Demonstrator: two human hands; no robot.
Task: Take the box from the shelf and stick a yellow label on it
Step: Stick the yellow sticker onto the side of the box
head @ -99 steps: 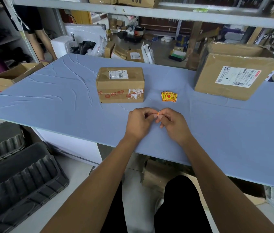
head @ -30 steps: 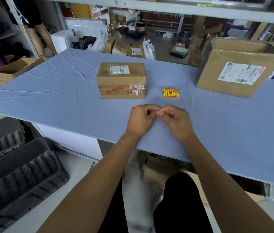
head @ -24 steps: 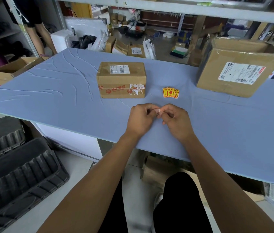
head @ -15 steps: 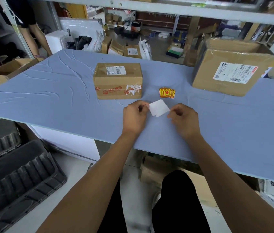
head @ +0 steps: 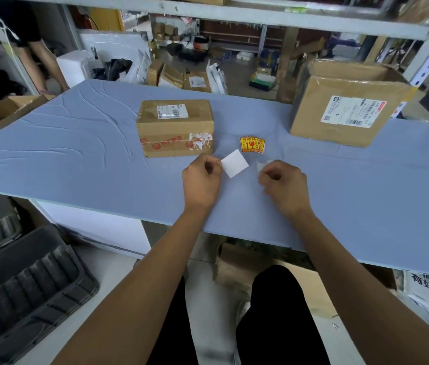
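1. Half a second ago the two hands were close together over one white piece. Now they have drawn apart: the left hand [head: 200, 180] pinches a white square [head: 235, 163] by its corner, and the right hand [head: 284, 186] pinches a smaller pale scrap [head: 263, 164].

2. Left grip: thumb and forefinger closed on the near-left corner of the white square, which sticks out beyond and to the right of the pinch, white face toward the camera.

3. Right grip: fingers curled shut on the pale scrap, which peeks out just beyond the knuckles. I cannot tell which of the two pieces is the backing and which the sticky label; no yellow face shows on either.

4. What this means: the peel looks finished, so my judgement is that the label is free and the next step is pressing it on.

5. The box [head: 176, 126] sits on the blue worktop [head: 76, 154], already off the shelf, just beyond the left grip and slightly to its left, untouched and with no yellow label yet.

6. Spare yellow labels [head: 252, 145] lie beyond the gap between the two grips; a larger carton [head: 345, 106] stands well beyond and to the right of the right grip.
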